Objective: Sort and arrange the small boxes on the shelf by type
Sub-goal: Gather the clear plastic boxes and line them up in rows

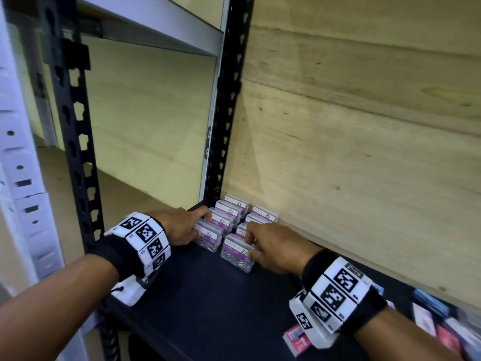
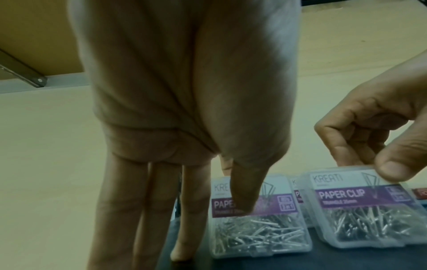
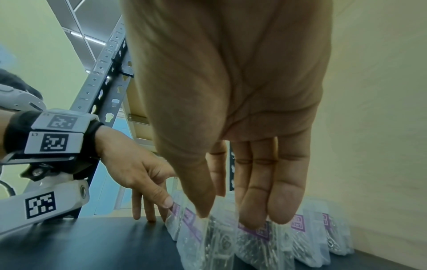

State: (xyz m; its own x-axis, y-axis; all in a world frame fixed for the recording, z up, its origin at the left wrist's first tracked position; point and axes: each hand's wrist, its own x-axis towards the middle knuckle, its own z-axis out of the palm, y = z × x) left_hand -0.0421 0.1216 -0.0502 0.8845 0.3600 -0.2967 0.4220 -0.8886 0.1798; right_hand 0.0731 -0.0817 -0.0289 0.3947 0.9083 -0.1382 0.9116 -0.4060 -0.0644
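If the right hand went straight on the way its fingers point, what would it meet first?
The right hand already touches the front paper clip box of the right row. Pushed further along its fingers, it would probably press that box against the boxes behind it, then toward the wooden back panel. Depth is unclear.

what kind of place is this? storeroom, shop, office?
Likely a stockroom or a mock-up shop shelf. Slotted metal uprights carry a dark shelf board against a plywood back panel, with identical paper clip boxes lined up in rows.
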